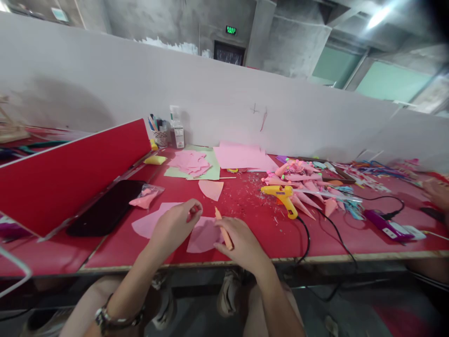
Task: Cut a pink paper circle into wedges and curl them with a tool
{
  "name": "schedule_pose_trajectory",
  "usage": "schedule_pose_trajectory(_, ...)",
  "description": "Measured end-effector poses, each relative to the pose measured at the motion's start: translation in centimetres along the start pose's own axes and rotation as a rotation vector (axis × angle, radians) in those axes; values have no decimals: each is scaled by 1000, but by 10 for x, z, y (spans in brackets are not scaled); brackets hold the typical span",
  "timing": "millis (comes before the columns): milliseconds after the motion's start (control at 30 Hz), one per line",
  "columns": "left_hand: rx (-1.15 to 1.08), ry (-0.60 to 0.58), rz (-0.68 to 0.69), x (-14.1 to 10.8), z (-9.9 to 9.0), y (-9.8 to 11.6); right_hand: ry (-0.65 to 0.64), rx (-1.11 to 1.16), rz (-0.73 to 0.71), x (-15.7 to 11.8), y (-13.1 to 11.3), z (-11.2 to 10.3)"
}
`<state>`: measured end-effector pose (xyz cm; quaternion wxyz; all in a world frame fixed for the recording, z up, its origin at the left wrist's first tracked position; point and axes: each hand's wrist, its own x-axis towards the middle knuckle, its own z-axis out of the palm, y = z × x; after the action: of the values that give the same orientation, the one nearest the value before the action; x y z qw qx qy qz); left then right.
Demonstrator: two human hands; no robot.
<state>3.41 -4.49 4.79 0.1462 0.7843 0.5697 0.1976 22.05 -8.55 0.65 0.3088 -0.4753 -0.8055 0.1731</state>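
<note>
Head view: the R hand (242,241), at lower centre of frame, grasps an orange pen-like tool (226,235) btwn thumb and fingers; its long axis runs from upper left, where the tip is, to lower right. A pink sheet (202,238) lies flat btwn both hands, its right edge by the R hand. The L hand (177,220) is loosely curled near the sheet's upper left; if it pinches smth., I cannot tell. Containers: patterned cup (160,138) w/ pens (152,123), upper left of centre; clear bag (156,190) w/ pink contents (141,200), left of centre
</note>
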Motion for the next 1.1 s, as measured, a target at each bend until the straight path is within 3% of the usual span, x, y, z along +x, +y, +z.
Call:
schedule_pose_trajectory(167, 101, -89, 110, -1, 4, 3, 20, -50, 48, 2, 8, -6)
schedule_pose_trajectory(333, 403, -199, 294, -22, 23, 20, 78, -5, 94, -1, 21, -8)
schedule_pose_trajectory(433, 523, -190, 314, -37, 36, 29, 175, 46, 136, -2, 24, -6)
schedule_pose_trajectory(600, 538, -192, 340, -50, 53, 34, 360, 285, 146, 4, 18, 1)
schedule_pose_trajectory(867, 507, -151, 308, -54, 56, 32, 227, 635, 349, 20, 4, 19)
schedule_pose_trajectory(1100, 482, -143, 290, -56, 55, 28, 230, 561, 422, 23, 5, 22)
